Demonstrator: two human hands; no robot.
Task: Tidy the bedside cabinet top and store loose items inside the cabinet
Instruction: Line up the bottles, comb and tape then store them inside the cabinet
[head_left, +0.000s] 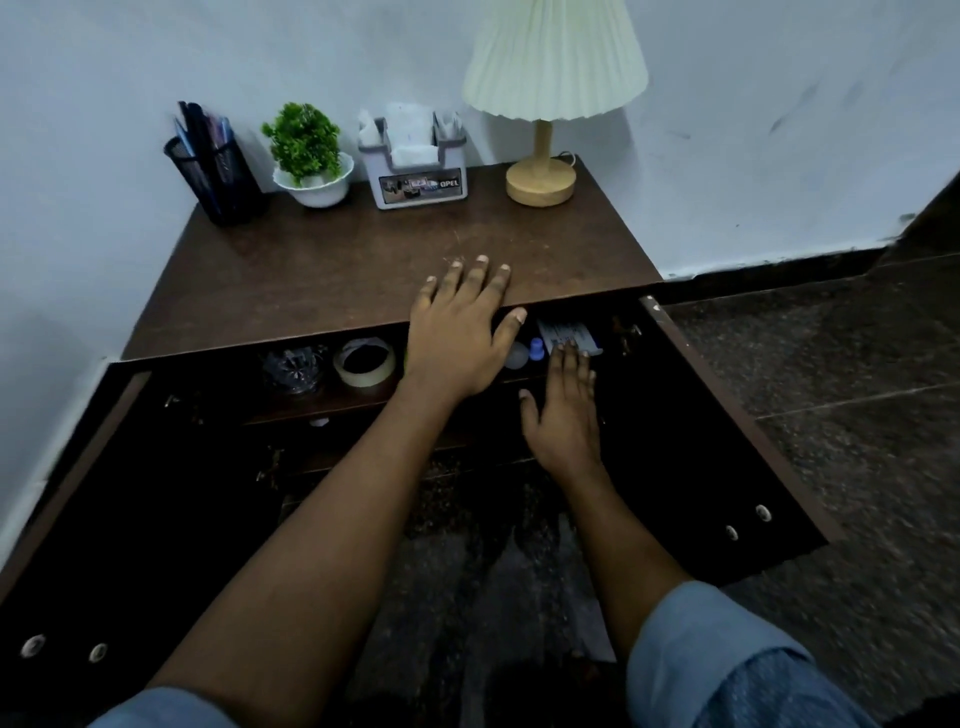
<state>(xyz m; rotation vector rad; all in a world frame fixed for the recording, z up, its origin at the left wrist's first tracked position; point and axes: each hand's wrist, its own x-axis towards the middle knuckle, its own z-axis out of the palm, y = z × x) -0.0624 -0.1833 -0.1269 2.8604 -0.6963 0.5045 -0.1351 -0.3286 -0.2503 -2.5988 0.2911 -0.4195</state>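
We rest left hand flat, fingers spread, on cabinet top — right hand (fingers straight) touches white box inside.

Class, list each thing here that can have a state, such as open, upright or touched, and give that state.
Doors: both swung open.
Lamp: upright, seems off.
Pen holder: upright, filled.
Plant: upright in its bowl.
Tissue holder: upright, stocked.
Tape: flat on the shelf.
Box: on the shelf, touched.
Left hand: flat on the cabinet top.
Right hand: open, fingertips on the box.
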